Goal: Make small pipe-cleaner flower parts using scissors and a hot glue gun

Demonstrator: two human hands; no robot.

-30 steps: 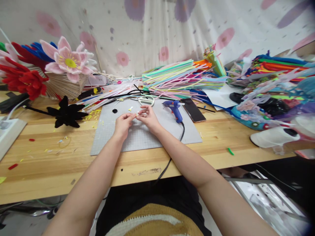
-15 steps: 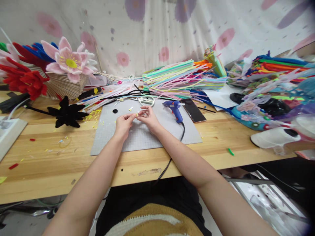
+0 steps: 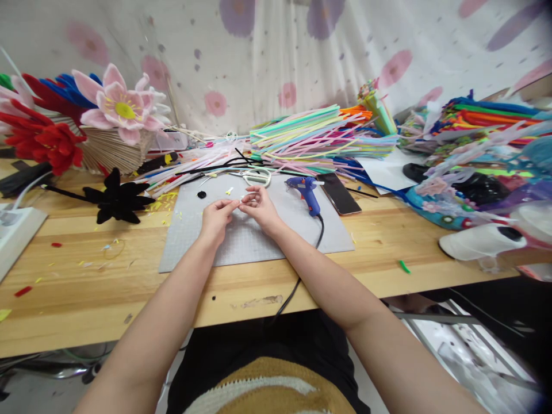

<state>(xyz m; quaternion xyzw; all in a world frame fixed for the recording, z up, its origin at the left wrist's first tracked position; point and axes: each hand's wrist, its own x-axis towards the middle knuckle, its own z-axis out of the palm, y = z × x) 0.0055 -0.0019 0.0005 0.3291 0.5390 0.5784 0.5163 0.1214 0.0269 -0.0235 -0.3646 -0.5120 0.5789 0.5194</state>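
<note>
Over the grey cutting mat (image 3: 267, 244), my left hand (image 3: 217, 218) and my right hand (image 3: 260, 211) meet at the fingertips. Both are closed in a pinch around a tiny pale piece, mostly hidden by the fingers and too small to name. Just beyond them lie scissors (image 3: 261, 178) with pale handles and a small yellow-and-white piece (image 3: 229, 191). A round black bit (image 3: 202, 195) rests left of these. To the right of my right hand is a blue glue gun (image 3: 308, 194), its black cord running toward the table's front edge.
A phone (image 3: 338, 194) lies beside the glue gun. Pipe cleaners (image 3: 319, 135) are heaped along the back. At left are a black fuzzy flower (image 3: 114, 198), a pink flower (image 3: 123, 109) and a power strip (image 3: 19, 233). A white bottle (image 3: 480, 240) lies at right.
The fingertips have shifted slightly around the tiny piece; a yellow part seen between them before now shows as whitish. Everything else stays in place.
</note>
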